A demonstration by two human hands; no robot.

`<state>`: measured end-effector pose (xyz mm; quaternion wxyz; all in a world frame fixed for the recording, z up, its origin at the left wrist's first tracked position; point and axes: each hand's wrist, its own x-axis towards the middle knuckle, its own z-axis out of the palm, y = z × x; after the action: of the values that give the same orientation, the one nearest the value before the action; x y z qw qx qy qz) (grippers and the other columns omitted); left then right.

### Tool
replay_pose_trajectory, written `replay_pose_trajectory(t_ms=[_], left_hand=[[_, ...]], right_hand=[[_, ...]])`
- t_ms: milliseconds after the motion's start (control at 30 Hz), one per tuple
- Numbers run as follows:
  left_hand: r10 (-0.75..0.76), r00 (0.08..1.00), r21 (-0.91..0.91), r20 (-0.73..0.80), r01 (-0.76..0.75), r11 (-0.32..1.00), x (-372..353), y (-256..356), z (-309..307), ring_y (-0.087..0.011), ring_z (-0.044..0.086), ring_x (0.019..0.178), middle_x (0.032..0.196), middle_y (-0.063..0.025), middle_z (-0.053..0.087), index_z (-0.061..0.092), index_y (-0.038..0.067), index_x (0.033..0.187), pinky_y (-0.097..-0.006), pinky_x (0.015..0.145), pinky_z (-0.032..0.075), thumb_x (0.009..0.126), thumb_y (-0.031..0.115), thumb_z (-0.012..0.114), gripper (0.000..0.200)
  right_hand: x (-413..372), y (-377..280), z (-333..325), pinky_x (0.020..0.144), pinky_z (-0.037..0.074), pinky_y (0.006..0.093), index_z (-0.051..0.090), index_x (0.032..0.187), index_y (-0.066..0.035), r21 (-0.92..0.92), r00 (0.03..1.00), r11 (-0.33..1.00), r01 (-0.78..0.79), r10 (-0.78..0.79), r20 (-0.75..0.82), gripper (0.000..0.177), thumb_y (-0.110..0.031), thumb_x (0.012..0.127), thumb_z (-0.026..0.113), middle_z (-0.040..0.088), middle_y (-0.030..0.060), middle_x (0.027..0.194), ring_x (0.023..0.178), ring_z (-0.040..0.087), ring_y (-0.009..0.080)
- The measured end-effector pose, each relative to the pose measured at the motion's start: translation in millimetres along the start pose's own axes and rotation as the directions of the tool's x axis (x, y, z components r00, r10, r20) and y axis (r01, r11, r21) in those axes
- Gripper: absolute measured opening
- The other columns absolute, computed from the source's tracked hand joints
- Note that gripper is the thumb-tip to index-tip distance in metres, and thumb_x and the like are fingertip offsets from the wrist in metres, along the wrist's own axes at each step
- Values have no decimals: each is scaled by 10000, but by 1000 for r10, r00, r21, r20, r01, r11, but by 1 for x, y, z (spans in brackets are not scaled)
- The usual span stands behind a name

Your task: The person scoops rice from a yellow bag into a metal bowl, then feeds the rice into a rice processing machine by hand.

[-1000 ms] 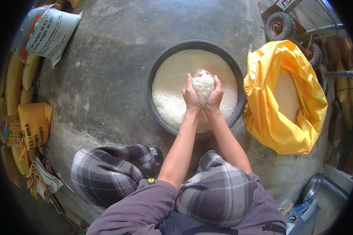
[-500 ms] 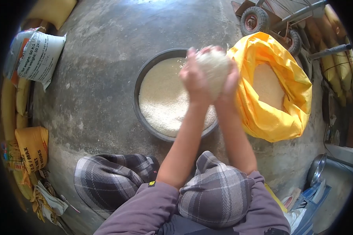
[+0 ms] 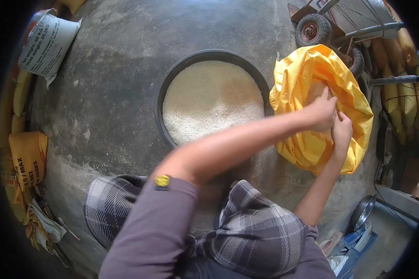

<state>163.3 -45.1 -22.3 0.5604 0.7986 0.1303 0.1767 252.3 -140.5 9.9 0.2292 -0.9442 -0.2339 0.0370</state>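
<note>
My left hand (image 3: 322, 113) reaches across to the mouth of a yellow woven sack (image 3: 293, 83), its fingers stretched out over the grain inside. Beside it, close or touching, my right hand (image 3: 342, 133) is also at the sack's mouth with fingers extended. No grain shows in either hand, though the palms are hidden. Some pale rice (image 3: 315, 90) is visible in the sack behind my fingers. To the left, a round dark basin (image 3: 212, 53) on the floor holds a wide bed of rice (image 3: 205, 88); my left forearm passes over its lower right edge.
A hand cart wheel (image 3: 313, 30) stands behind the yellow sack, with stacked full sacks (image 3: 398, 93) at the right. A white printed bag (image 3: 51, 44) and an orange printed sack (image 3: 29, 156) lie at the left. A metal bowl (image 3: 364, 211) sits at lower right.
Both hands have moved right, from above the basin to the yellow sack's mouth. The clump of rice cupped between them is gone from view. The camera view has shifted slightly.
</note>
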Motion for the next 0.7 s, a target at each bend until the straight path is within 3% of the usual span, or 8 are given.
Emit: replay_pose_trajectory(t_ms=[100,233,300,467,600,633,667,700], left_hand=[[-15,928,213,372,-70,975,-16,6,-76,-416,523,1122,1210,-317,516,418,-63,1292,-438,965,414,913,239,484,489],[71,966,393,248,-168,904,-61,-14,-169,-353,564,1090,1151,-218,596,446,-21,1289,-431,927,444,911,149,482,416],[160,963,554,218,-257,792,-101,-60,-202,-325,502,1192,1272,-205,526,427,-2,1312,-427,1015,394,906,102,479,423],[-255,924,823,287,-101,559,-251,-169,-208,-285,190,1405,1494,-170,251,297,33,1419,-459,1163,77,903,247,528,605],[-161,981,820,111,1,572,-246,-158,-212,-258,85,1432,1523,-133,200,288,90,1440,-445,1165,12,897,277,531,624],[-179,983,836,47,59,546,-245,-160,-217,-275,45,1436,1538,-138,141,285,97,1443,-463,1155,-17,902,283,529,623],[-144,984,839,-107,167,518,-248,-158,-218,-321,22,1430,1536,-166,121,260,137,1459,-488,1146,-6,894,263,533,640],[-104,958,823,-266,282,493,-248,-154,-221,-367,-1,1425,1534,-194,100,235,178,1474,-514,1137,6,887,244,537,664]], right_hand=[[-33,-29,-2,1049,340,414,604,1143,36,-147,988,983,108,-122,-95,412,-257,853,619,643,206,1060,1010,608,336],[-52,-49,9,1056,353,471,647,911,7,-139,978,983,119,-140,-156,207,-193,884,600,666,96,824,736,637,205],[-66,-53,28,936,469,443,646,883,-35,-144,557,718,681,-636,-534,107,-136,881,609,652,91,830,718,625,213],[-158,-40,79,665,522,318,631,926,-48,294,107,108,950,-994,20,192,-54,737,661,599,75,756,707,613,207],[-220,92,115,719,506,332,622,939,-23,359,127,469,807,-731,671,212,-136,765,667,612,124,794,765,622,276],[-240,128,118,750,496,370,616,947,0,212,352,856,471,-403,845,266,-193,776,678,614,164,821,821,616,316],[-251,148,112,781,486,409,609,955,23,-13,392,1000,22,3,920,331,-250,786,690,615,204,848,877,611,357],[-250,144,110,781,486,409,609,955,23,-22,418,1000,-7,23,908,331,-250,786,690,615,204,848,877,611,357]])
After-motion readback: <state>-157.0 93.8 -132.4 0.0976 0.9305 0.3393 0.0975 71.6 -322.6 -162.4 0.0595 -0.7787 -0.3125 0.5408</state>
